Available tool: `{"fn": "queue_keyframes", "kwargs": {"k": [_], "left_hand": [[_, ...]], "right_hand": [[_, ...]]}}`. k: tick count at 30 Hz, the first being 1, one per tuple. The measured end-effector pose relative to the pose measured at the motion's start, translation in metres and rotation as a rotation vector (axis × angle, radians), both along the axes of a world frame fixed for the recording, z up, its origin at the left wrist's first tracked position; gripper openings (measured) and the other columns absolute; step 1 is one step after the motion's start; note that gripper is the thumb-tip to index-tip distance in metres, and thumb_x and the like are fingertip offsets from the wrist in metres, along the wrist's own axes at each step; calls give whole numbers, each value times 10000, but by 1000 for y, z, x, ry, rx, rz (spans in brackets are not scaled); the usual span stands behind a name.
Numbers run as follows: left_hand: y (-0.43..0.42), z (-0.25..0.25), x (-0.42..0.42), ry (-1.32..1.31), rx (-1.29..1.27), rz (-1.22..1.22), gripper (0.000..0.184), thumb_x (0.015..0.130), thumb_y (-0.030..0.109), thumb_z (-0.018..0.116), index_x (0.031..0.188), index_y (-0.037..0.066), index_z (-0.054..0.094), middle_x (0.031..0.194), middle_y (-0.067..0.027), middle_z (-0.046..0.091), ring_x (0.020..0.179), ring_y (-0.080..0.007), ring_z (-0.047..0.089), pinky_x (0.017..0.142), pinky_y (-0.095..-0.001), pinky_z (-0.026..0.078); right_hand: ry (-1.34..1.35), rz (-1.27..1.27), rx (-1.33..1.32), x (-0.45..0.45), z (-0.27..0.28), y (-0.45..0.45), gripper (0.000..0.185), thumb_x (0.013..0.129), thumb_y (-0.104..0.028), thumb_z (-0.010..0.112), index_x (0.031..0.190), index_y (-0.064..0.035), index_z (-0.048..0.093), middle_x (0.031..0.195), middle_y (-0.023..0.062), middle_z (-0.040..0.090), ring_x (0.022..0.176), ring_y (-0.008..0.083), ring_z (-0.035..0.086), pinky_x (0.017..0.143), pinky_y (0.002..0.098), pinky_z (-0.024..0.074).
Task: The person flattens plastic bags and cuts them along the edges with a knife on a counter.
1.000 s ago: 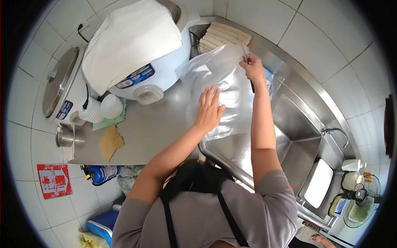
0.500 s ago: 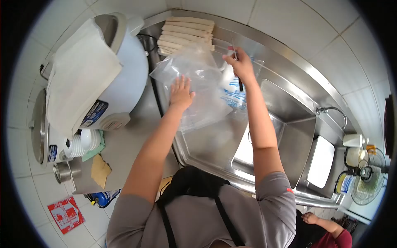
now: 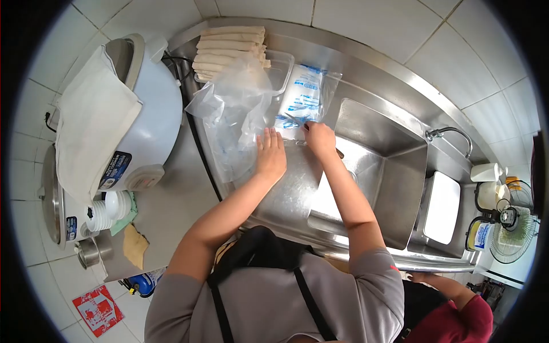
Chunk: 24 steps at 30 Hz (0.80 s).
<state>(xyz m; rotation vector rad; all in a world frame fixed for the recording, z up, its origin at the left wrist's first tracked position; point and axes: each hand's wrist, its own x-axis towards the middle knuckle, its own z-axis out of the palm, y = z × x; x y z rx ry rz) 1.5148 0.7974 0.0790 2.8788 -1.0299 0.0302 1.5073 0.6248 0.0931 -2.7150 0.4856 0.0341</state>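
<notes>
My right hand is closed around a knife, its blade pointing up and left over the near end of a white pack with blue print. That pack lies in a clear plastic sleeve on the steel counter. My left hand rests flat with fingers stretched, at the near edge of the pack and beside a large crumpled clear plastic bag. Whether its fingertips touch the pack or the bag, I cannot tell.
Beige rolled or folded pieces are stacked in a clear tray at the back. A steel sink with a faucet lies right. A large cooker stands left, near white bowls. Another person's arm shows lower right.
My right hand has come down and left, bringing the knife's blade over the pack. My left hand has shifted right, off the clear bag, which now lies more crumpled at the left.
</notes>
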Motion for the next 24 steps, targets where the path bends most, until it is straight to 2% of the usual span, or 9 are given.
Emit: {"fn": "queue_keyframes", "kwargs": {"k": [2,5,7,10,11,14,15,18,24], "left_hand": [[-4,5,-4,-22,24,27,535,859,164,514,1315,-82,380,1395,-209,361,1344,-339,276,1106,-465,218],[-11,15,0,207,-225,-175,498,876,192,509,1295,-64,419,1381,-202,380,1339,-324,292,1098,-454,241],[-19,7,-2,175,-293,-262,484,878,209,517,1276,-57,442,1365,-194,399,1321,-315,319,1084,-438,268],[-26,-5,2,28,-270,-280,487,875,234,537,1268,-41,455,1354,-179,413,1289,-310,355,1067,-424,294],[-28,-9,5,-37,-241,-268,491,872,242,546,1268,-35,456,1353,-173,414,1277,-309,367,1063,-421,301],[-30,-1,11,55,-139,-195,519,867,271,560,1284,-19,451,1373,-160,396,1266,-317,367,1065,-415,297],[-31,-3,15,70,-165,-189,537,869,287,555,1305,-1,431,1373,-154,397,1258,-319,370,1062,-417,297],[-27,-9,26,67,-233,-188,568,868,316,555,1334,26,407,1378,-142,393,1253,-326,364,1060,-418,293],[-14,-32,35,134,-221,-114,568,841,320,596,1305,37,431,1329,-159,424,1234,-340,373,1038,-422,323]], "right_hand": [[24,-25,16,9,-4,-2,259,797,-298,643,964,-105,688,831,166,667,797,351,646,718,438,512],[-52,-54,50,14,-12,-11,235,775,-279,656,933,-109,689,850,162,669,805,341,650,728,424,519],[-136,-61,76,18,-15,-15,237,760,-278,670,924,-108,695,830,160,669,798,341,649,725,423,516],[-131,41,360,22,-2,-33,241,724,-273,697,896,-105,698,791,157,665,758,347,634,704,411,505],[-190,131,452,22,-3,-40,223,713,-247,733,832,-65,685,648,111,640,563,262,591,533,341,469],[36,117,1003,8,63,-38,217,734,-207,753,772,-23,646,554,27,554,409,126,454,385,262,348],[-44,124,1202,2,76,-38,208,762,-167,746,746,-8,613,541,-32,475,371,33,343,335,220,240],[-222,39,1377,-3,103,-43,193,774,-146,732,756,-8,598,528,-28,463,359,40,330,341,224,248],[-716,247,2002,-15,153,-60,135,898,-182,577,875,-49,591,548,15,502,333,73,337,290,226,251]]}}
